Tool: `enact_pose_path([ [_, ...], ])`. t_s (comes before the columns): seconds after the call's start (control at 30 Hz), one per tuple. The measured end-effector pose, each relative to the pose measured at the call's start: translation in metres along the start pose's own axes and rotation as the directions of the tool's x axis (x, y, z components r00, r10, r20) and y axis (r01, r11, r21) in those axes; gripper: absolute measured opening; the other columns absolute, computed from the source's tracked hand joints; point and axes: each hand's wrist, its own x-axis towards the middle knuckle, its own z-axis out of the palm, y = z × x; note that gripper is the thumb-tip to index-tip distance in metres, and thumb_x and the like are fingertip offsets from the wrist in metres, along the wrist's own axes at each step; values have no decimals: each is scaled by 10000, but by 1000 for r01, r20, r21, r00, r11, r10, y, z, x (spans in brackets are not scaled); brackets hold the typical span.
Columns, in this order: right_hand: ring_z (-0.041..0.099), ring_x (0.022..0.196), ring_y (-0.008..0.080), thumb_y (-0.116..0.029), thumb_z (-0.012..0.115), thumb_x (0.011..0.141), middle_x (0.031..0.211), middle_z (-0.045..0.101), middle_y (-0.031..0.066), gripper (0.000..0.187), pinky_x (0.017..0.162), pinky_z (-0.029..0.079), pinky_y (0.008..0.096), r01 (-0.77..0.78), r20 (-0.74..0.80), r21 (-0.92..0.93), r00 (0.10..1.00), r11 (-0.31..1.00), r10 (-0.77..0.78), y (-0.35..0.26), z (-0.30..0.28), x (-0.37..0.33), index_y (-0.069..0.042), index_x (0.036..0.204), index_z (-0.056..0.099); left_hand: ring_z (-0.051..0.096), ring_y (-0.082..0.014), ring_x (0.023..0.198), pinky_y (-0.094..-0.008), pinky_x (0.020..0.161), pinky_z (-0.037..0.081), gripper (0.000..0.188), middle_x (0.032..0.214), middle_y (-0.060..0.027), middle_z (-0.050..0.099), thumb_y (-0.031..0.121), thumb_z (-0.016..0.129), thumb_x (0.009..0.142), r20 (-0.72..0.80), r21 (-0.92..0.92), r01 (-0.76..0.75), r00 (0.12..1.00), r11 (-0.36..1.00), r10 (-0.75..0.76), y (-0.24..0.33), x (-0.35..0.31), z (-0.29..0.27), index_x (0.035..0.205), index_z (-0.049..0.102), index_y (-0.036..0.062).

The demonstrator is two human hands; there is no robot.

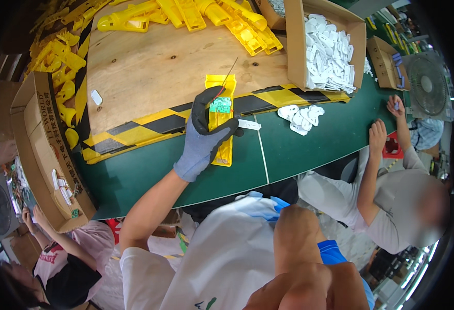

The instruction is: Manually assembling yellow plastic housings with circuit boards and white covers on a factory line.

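My left hand (206, 132), in a grey glove with black fingers, grips a long yellow plastic housing (225, 155) over the green table. A small green circuit board (220, 105) sits inside the housing, between the glove's fingers. A thin dark and red wire (230, 74) sticks up from near the board. Just right of the glove is a slim white plastic piece (249, 124); whether the fingertips touch it I cannot tell. My right arm is bent up close at the bottom, and my bare right hand (315, 287) shows only partly, its fingers largely hidden.
Yellow housings (191, 14) lie along the board's far and left sides. A carton of white parts (327, 54) stands at the far right, with a small pile of white pieces (300, 119) nearer. Another carton (43, 150) is at left. People sit on both sides.
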Motion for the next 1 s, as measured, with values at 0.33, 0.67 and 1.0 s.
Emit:
enact_pose_path([
  [0.33, 592, 761, 133, -61, 627, 894, 931, 649, 94, 135, 692, 498, 258, -295, -357, -901, 921, 317, -156, -31, -135, -19, 37, 985, 651, 639, -206, 916, -336, 754, 594, 651, 1167, -83, 518, -133, 666, 777, -69, -65, -158, 986, 985, 153, 0, -2, 0, 1338, 421, 91],
  [0.67, 619, 977, 114, -31, 688, 876, 1056, 663, 92, 306, 858, 496, 221, -426, -554, -746, 824, 512, -120, 5, -224, -21, 34, 1169, 628, 584, -105, 977, -247, 805, 534, 604, 1146, -54, 550, -67, 717, 781, -90, -30, -93, 992, 995, 90, -4, -2, -3, 1302, 448, 77],
  [1.0, 632, 846, 90, -28, 618, 917, 942, 665, 60, 140, 743, 485, 199, -355, -375, -918, 922, 177, -95, -15, -223, -20, 9, 1045, 660, 585, -140, 1078, -267, 887, 508, 629, 1206, -57, 550, -55, 724, 781, -24, 70, -111, 993, 991, 113, -5, -3, 1, 1326, 444, 89],
])
